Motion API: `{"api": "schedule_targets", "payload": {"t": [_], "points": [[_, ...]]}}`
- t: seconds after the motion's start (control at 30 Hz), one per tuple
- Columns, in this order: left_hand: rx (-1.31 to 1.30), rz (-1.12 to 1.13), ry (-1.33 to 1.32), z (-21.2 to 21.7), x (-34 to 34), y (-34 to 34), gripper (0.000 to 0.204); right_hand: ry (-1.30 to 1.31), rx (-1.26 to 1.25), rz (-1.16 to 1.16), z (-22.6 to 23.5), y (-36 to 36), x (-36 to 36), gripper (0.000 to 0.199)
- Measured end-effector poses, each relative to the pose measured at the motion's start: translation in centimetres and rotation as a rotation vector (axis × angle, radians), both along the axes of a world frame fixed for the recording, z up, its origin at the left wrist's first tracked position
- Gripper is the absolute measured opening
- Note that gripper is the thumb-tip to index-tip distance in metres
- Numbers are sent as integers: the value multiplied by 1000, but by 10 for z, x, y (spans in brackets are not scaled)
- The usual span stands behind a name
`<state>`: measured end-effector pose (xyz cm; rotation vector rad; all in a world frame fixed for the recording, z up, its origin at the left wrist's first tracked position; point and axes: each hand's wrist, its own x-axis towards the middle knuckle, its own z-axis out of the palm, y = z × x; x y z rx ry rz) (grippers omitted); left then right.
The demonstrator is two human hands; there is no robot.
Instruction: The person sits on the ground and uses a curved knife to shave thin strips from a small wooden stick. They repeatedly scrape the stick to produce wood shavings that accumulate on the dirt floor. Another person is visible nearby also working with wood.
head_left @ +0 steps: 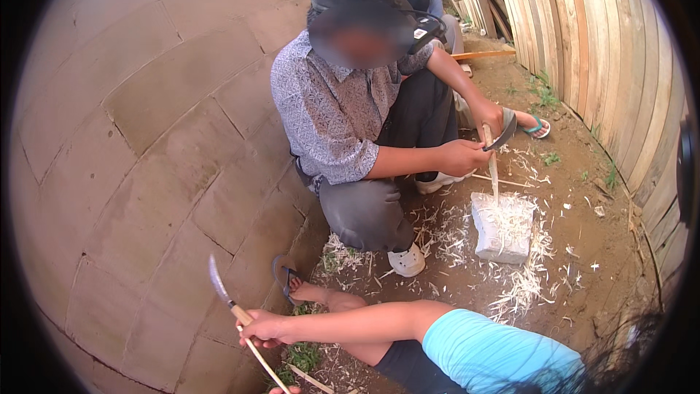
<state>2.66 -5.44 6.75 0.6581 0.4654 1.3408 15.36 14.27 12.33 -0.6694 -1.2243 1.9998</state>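
My right hand (264, 328) is closed round the wooden handle of a sickle (219, 281), its curved blade pointing up toward the wall. A thin pale wooden stick (262, 362) runs from beneath this hand down to the lower edge. There, a small part of my left hand (284, 390) shows, its fingers round the stick's lower end. Across from me a crouching person (335, 117) holds a curved blade (503, 131) against an upright stick (494, 175). That stick's foot rests on a pale stone block (499, 248) covered with shavings.
Wood shavings (525, 288) litter the brown soil round the block. A block wall (146, 175) rises at left, close to my sickle; a wooden plank fence (605, 51) stands at right. My bare leg and sandalled foot (310, 292) lie below the crouching person. Another sandalled foot (536, 128) shows behind.
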Motion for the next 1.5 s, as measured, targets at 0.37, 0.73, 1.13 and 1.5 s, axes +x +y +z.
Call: {"api": "schedule_targets", "payload": {"t": [0.37,0.73,1.13,1.5], "points": [[-188,-6,297,-21,13,60,26,-259,267,231,-58,14,-39,27],[-183,-39,384,-22,25,43,23,-436,283,227,-80,-1,-23,12],[-190,-15,451,-11,18,44,20,-262,92,118,-69,5,1,18],[-219,25,410,-19,-17,50,18,-56,28,-7,-58,-13,-20,23]]}}
